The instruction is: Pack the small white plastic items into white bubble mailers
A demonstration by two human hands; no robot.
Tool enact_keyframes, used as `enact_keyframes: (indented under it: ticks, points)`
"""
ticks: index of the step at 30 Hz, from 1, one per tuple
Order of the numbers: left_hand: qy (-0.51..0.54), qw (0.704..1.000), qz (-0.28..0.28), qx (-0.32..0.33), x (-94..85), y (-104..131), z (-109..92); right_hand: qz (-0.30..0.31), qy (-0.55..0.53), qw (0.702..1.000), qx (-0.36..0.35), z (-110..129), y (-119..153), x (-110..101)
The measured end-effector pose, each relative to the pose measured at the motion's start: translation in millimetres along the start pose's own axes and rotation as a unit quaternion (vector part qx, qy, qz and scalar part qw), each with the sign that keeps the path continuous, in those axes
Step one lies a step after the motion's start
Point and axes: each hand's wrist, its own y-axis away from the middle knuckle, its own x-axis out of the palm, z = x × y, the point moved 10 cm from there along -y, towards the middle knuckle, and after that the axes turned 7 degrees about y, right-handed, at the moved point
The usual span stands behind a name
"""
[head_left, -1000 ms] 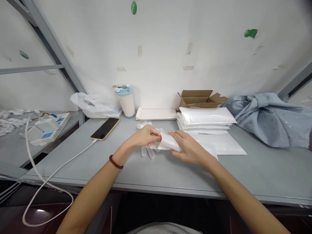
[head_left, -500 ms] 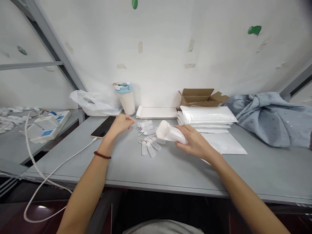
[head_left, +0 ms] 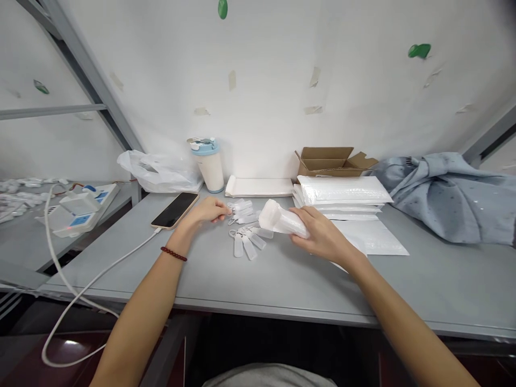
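My right hand is wrapped round a white bubble mailer, whose open mouth faces left over the table. My left hand has its fingers pinched together at the left edge of a small bunch of translucent plastic tags with loops. The fingertips meet the loops, but whether one is gripped is hidden. Closer to me lies a second fanned-out bunch of the same tags, partly under the mailer's mouth.
A stack of white bubble mailers lies right of centre, before an open cardboard box. Behind the tags are a flat white packet and a cup with a blue lid. A phone on a white cable lies left; grey-blue cloth is right.
My left hand has moved right and slightly down, from beside the tags to their loops, with the fingers now pinched there. My right hand and the mailer have stayed nearly still.
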Motion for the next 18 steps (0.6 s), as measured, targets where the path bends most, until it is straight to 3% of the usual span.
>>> enact_keyframes:
  ticks: [5, 9, 12, 18]
  points:
    - [0.031, 0.999, -0.024, 0.025, -13.4, 7.1, -9.7, 0.012, 0.002, 1.000, 0.007, -0.9, -0.4, 1.0]
    - [0.076, 0.993, -0.019, 0.092, -19.8, 21.0, -33.2, 0.022, 0.005, 1.000, 0.013, -1.9, -0.7, 3.3]
    - [0.107, 0.983, 0.054, 0.137, -3.7, 30.9, -50.6, 0.027, 0.000, 1.000, 0.009, -1.7, -0.6, 5.4]
    - [0.042, 0.973, 0.184, 0.134, 53.2, 43.6, -62.9, 0.020, -0.026, 0.999, -0.033, 7.7, 0.6, 7.8]
